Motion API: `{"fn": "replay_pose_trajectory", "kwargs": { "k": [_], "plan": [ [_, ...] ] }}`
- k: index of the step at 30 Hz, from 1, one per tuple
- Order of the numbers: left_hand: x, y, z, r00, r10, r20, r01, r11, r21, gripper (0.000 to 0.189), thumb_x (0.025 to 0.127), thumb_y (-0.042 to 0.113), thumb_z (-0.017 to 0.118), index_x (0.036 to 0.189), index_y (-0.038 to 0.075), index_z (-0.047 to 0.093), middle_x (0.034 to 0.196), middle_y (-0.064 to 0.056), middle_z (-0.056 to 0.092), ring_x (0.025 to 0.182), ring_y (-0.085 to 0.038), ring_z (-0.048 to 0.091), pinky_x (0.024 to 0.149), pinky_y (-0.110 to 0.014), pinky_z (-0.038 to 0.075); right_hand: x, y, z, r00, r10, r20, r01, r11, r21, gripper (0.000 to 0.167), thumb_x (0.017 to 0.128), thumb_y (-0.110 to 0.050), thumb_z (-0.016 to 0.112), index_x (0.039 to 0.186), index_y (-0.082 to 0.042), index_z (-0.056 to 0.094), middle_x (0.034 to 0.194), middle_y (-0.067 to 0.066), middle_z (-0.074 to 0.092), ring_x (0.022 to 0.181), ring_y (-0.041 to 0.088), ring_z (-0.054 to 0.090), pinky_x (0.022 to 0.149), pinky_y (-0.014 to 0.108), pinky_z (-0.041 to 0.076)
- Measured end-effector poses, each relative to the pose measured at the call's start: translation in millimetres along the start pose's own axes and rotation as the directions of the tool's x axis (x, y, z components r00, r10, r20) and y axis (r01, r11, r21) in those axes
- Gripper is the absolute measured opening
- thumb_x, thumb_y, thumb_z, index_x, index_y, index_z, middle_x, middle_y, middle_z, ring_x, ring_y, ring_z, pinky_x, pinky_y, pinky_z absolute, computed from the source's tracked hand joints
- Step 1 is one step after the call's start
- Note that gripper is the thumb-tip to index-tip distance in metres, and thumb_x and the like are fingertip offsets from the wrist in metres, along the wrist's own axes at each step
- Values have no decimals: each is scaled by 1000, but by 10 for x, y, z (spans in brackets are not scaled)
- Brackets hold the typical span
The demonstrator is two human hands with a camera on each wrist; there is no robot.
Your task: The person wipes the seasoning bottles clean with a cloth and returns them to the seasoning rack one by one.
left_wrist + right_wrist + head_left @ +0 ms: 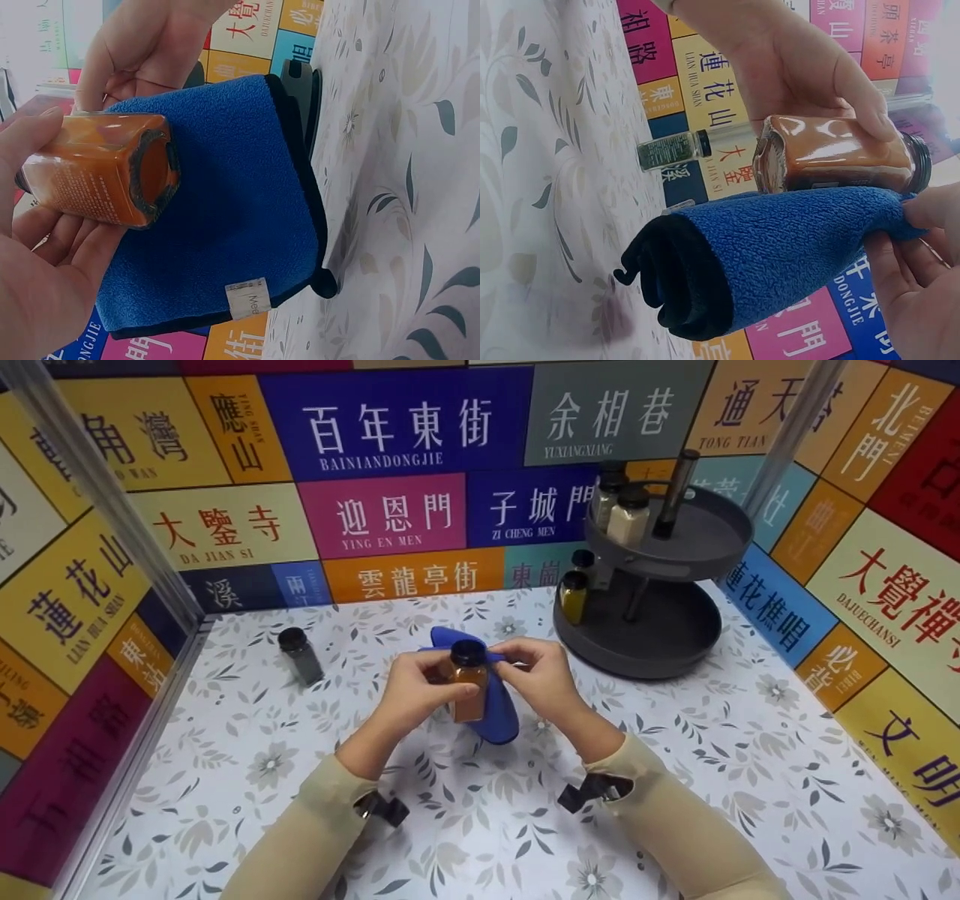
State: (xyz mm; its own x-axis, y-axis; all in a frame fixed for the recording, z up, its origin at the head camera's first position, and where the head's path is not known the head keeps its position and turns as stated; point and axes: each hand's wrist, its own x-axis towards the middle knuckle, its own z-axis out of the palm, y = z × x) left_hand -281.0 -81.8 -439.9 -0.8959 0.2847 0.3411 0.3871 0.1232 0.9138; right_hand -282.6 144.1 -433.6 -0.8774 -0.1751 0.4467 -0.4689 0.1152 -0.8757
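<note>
The left hand (421, 684) grips the amber jar (469, 705), thumb across its front, holding it upright with its cap on and its base off the table (465, 840). The right hand (538, 671) pinches one end of the blue cloth (500, 718), which hangs just beside the jar — whether cloth and glass touch, I cannot tell. The work looks like wiping this jar, and seems unfinished, since both are in hand. Four jars sit on the rack (681, 484): two on the upper tray (694, 545), two on the lower tray (671, 626). A dark jar (305, 661) stands on the table, well apart from the rack — perhaps left to do, though no view shows which jars are already clean
</note>
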Motion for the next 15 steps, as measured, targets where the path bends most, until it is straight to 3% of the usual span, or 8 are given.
{"fn": "replay_pose_trajectory", "kwargs": {
  "k": [13,15],
  "plan": [
    [4,20,-36,988,35,-150,-48,995,-82,21,83,10,90,103,9,83,74,-2,62,69,-16,56,64,-25,49,1,62,69,993,66,100,-59,996,-69,11,90,2,75,98,-1,82,97,17,81,84,10,76,76,26,63],
    [5,31,-54,985,40,-168,-55,995,-87,22,83,10,90,104,9,83,76,-2,65,72,-16,60,70,-25,54,-3,87,94,991,78,110,-71,995,-64,12,90,3,75,98,0,82,96,17,81,83,10,75,75,26,62]
  ]
}}
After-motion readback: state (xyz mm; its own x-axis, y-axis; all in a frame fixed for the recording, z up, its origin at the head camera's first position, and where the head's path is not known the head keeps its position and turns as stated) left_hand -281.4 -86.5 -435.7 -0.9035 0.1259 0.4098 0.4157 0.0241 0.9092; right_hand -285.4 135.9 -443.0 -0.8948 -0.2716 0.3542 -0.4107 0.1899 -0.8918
